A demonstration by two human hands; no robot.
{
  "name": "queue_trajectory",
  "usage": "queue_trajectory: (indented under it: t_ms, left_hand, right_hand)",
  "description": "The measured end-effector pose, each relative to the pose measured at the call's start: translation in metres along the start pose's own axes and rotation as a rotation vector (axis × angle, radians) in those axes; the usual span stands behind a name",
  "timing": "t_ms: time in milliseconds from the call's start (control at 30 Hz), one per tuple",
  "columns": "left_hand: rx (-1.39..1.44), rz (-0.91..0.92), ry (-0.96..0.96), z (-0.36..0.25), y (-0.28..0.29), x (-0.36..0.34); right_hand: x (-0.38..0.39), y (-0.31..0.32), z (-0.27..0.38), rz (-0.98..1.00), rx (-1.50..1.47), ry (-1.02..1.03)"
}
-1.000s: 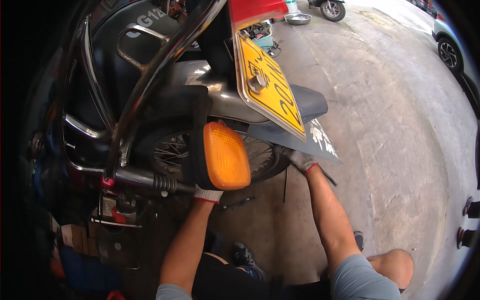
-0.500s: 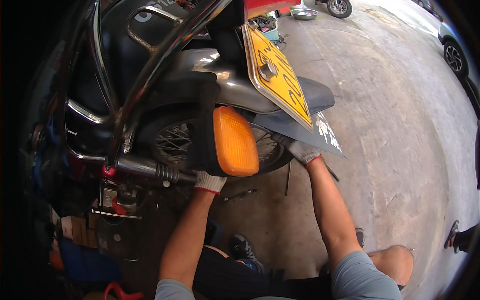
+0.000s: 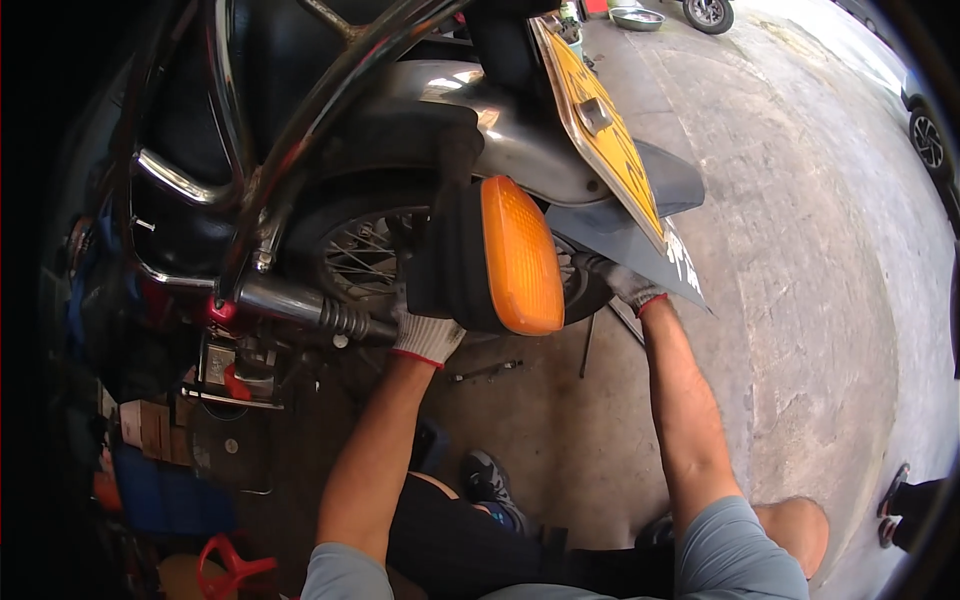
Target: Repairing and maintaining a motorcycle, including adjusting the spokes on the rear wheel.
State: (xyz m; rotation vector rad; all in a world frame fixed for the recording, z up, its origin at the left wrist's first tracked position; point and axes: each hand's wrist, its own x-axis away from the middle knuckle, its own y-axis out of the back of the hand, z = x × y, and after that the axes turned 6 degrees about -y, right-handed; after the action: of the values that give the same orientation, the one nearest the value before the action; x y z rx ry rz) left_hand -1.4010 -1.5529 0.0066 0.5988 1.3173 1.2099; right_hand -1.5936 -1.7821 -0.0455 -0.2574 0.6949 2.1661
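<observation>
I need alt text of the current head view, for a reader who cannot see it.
A person's gloved left hand and gloved right hand are at a motorcycle's rear wheel, their grip unclear. An orange turn signal in front hides part of the wheel.

I count 1 lamp [image 3: 523, 255]. Off that: my 2 hands (left hand [image 3: 430, 338] lower left, right hand [image 3: 632, 286] right), 1 spoked wheel [image 3: 358, 252] behind, 1 yellow plate [image 3: 622, 160] upper right, 1 mudflap [image 3: 625, 240] right, 2 rods [image 3: 588, 346] lower right, 1 basin [image 3: 637, 18] far above.
</observation>
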Motion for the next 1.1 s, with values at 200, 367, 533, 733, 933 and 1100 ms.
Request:
queue_trajectory:
  t_ms: [200,367,533,733,933,1100]
  left_hand:
    - [-0.014,0.03,0.014,0.007,-0.004,-0.001]
    - [0.203,0.027,0.202,0.033,-0.019,0.017]
    - [0.231,-0.038,0.329,0.041,-0.02,0.022]
    - [0.263,0.05,0.154,-0.004,-0.001,0.013]
    - [0.259,-0.089,0.078,-0.002,-0.015,0.012]
    - [0.202,-0.077,0.052,-0.008,-0.012,0.005]
  right_hand:
    - [0.001,-0.001,0.015,0.013,-0.037,-0.067]
    - [0.026,-0.032,-0.034,-0.035,-0.116,-0.209]
    - [0.031,-0.045,-0.057,-0.144,-0.318,-0.336]
    - [0.007,-0.02,-0.013,-0.069,-0.236,-0.205]
    - [0.001,-0.002,0.015,0.0,-0.083,-0.105]
    - [-0.014,0.008,0.002,0.094,-0.037,-0.005]
